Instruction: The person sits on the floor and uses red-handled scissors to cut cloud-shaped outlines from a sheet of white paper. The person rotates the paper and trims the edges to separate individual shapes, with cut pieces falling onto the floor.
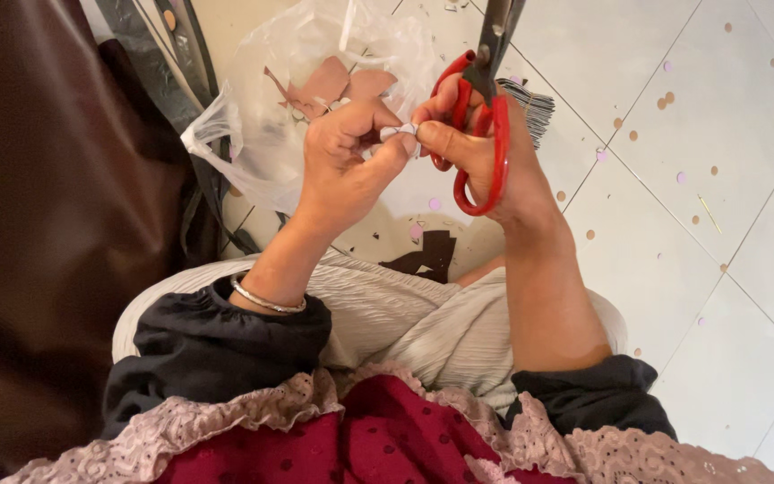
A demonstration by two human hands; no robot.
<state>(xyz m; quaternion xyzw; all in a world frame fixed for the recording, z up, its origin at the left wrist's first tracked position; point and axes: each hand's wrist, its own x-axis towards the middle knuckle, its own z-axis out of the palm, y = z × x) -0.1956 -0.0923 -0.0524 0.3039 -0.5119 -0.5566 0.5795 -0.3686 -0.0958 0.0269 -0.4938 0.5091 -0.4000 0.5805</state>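
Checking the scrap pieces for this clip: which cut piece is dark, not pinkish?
The dark scrap lying on the floor tiles just beyond the person's lap. The pinkish-brown scraps sit farther off, in the clear plastic bag.

Both forearms are raised in front of the body and angled inward, so that the hands are brought together at the centre. The left hand is curled, its thumb and forefinger pinched shut. The right hand is turned palm inward, its fingers closed, its fingertips pressed against those of the left. Both sleeves are pushed back to the elbows.
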